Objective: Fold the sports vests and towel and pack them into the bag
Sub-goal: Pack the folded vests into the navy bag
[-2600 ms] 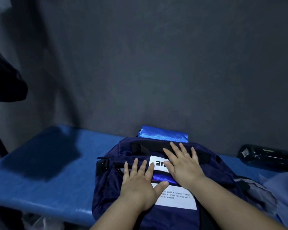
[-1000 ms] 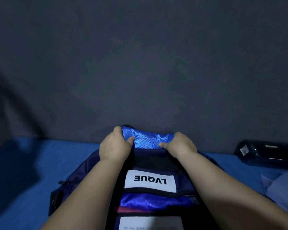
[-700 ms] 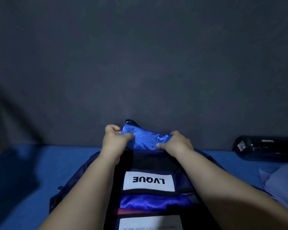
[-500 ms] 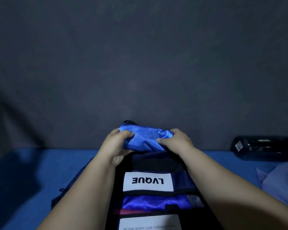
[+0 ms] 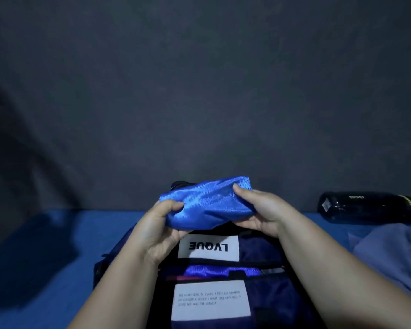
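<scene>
Gripping folded shiny blue vest (image 5: 207,203) | left hand (image 5: 159,230), right hand (image 5: 262,213) | above navy bag (image 5: 259,252)

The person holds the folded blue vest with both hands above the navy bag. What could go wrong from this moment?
1. The folded blue vest looks slippery, and the left hand and right hand grip only its ends; the fold may open.
2. The bag opening is hidden under the vest, so the vest may catch on its edge and bunch.
3. The pale cloth at the right lies loose and could be forgotten.
</scene>
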A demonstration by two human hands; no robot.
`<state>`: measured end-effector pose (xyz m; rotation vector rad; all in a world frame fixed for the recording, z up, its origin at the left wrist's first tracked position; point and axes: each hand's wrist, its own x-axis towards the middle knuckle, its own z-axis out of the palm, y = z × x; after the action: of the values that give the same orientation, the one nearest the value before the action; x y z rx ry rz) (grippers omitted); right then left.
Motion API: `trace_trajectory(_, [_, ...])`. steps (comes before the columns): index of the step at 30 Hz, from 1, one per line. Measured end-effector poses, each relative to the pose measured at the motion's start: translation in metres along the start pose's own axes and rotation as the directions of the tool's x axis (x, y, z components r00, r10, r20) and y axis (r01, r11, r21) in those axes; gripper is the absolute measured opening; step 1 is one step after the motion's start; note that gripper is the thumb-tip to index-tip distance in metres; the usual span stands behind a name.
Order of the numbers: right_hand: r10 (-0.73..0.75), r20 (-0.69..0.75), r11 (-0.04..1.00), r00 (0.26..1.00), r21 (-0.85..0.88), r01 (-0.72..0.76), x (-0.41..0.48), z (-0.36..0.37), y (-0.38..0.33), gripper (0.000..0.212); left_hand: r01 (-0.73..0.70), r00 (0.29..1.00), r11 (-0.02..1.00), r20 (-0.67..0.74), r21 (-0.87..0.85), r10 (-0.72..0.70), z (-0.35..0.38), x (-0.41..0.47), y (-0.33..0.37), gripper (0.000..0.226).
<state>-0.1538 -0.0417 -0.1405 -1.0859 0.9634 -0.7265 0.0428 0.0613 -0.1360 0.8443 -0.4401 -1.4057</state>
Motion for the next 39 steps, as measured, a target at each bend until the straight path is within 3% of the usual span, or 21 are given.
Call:
trace_trajectory(5, [-0.144, -0.063, 0.988, 0.987, 0.040, 0.147, -0.040, 0.016, 0.008, 0.034, -0.023, 1.000, 1.000, 0.003, 0.002, 0.023, -0.010, -0.042, -0.014, 0.063])
trace_trajectory(9, [-0.243, -0.063, 0.969, 0.968, 0.020, 0.245, -0.070, 0.020, 0.014, 0.037, -0.058, 0.998, 0.998, 0.029, 0.024, 0.057, -0.019, -0.065, -0.021, 0.038])
trace_trajectory(13, [-0.207, -0.130, 0.978, 0.970, -0.014, 0.207, -0.083, 0.022, 0.037, 0.024, -0.086, 0.987, 0.972, -0.116, 0.219, 0.114, -0.033, -0.067, -0.037, 0.026])
trace_trajectory(16, [-0.200, -0.212, 0.979, 0.956, -0.070, 0.190, -0.078, 0.019, 0.058, 0.024, -0.083, 0.962, 0.866, -0.187, 0.493, 0.199, -0.045, -0.057, -0.048, 0.027])
trace_trajectory(21, [-0.225, -0.307, 0.960, 0.925, -0.231, 0.157, -0.064, 0.014, 0.070, 0.022, -0.081, 0.946, 0.609, -0.131, 0.789, 0.295, -0.047, -0.047, -0.047, 0.028])
trace_trajectory(26, [-0.166, -0.266, 0.960, 0.950, -0.262, 0.095, -0.053, 0.019, 0.061, 0.035, -0.035, 0.954, 0.525, -0.129, 0.850, 0.272, -0.052, -0.037, -0.046, 0.027])
trace_trajectory(30, [-0.189, -0.329, 0.894, 0.925, -0.448, 0.023, -0.042, 0.021, 0.060, 0.032, -0.023, 0.968, 0.508, -0.109, 0.861, 0.228, -0.057, -0.035, -0.042, 0.034])
trace_trajectory(39, [-0.160, -0.306, 0.747, 0.938, -0.659, -0.088, -0.043, 0.025, 0.052, 0.030, -0.011, 0.917, 0.257, -0.093, 0.966, 0.388, -0.064, -0.039, -0.051, 0.059])
